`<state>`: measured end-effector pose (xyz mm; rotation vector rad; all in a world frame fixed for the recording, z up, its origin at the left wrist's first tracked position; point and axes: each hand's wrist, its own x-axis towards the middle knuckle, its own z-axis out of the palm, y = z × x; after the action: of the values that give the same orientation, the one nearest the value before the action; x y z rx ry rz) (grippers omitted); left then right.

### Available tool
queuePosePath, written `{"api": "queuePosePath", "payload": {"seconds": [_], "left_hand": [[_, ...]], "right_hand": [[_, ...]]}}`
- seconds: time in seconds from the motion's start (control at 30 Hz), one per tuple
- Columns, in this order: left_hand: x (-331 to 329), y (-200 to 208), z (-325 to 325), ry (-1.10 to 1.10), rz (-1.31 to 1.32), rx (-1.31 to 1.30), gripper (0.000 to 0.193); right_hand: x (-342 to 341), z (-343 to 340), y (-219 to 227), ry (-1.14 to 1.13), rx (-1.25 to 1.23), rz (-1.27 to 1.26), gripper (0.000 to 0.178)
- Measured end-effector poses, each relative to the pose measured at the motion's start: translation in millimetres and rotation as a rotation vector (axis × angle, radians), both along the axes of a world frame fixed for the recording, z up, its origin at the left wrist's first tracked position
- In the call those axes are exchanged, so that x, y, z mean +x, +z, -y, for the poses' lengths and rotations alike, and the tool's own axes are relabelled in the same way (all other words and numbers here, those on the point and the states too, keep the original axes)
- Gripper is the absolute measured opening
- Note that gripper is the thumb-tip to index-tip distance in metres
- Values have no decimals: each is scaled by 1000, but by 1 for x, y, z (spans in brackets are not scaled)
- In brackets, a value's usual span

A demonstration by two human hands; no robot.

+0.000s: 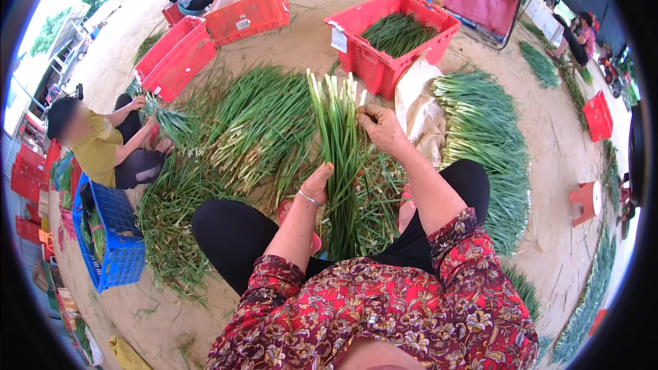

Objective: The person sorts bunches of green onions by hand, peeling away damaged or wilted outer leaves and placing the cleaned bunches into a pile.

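An upright bunch of garlic chives [337,144] stands between my knees, its pale stem ends up and its green leaves hanging down. My left hand [317,183] is wrapped round the middle of the bunch, thumb on the near side, most fingers hidden behind the leaves. At the top right of the bunch my right hand [382,127] is closed in a pinch. A single pale stem [362,98] sticks up from its fingertips. Ahead and to the left lies a loose pile of chives [264,120]. Neatly laid chives [483,157] form a long row to my right.
Beyond the bunch stands a red crate [373,62] with chives inside. A pale sack [418,106] lies beside it. More red crates [248,17] stand farther left. A person [110,140] sits at left, handling chives near a blue crate [118,233]. A stool [585,203] is at right.
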<state>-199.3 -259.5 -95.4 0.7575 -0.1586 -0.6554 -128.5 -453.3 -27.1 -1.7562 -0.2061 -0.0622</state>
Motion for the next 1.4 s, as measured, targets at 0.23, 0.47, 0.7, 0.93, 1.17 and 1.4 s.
{"api": "queuePosePath", "payload": {"seconds": [0.23, 0.47, 0.7, 0.93, 1.17, 1.4], "left_hand": [[3, 0, 2, 96, -108, 226, 35], [6, -4, -1, 179, -135, 258, 28], [5, 0, -9, 239, -161, 257, 24], [11, -3, -23, 323, -167, 251, 21], [7, 6, -7, 261, -55, 310, 28], [8, 4, -5, 189, -90, 251, 32]], "right_hand": [[-4, 3, 5, -203, -587, 305, 18], [6, 37, 42, -534, -576, 346, 11], [14, 66, 48, -733, -483, 472, 12], [2, 56, 52, -406, -766, 598, 28], [-21, -21, 25, -41, -700, 334, 35], [-11, -7, 8, 88, -439, 134, 18]]}}
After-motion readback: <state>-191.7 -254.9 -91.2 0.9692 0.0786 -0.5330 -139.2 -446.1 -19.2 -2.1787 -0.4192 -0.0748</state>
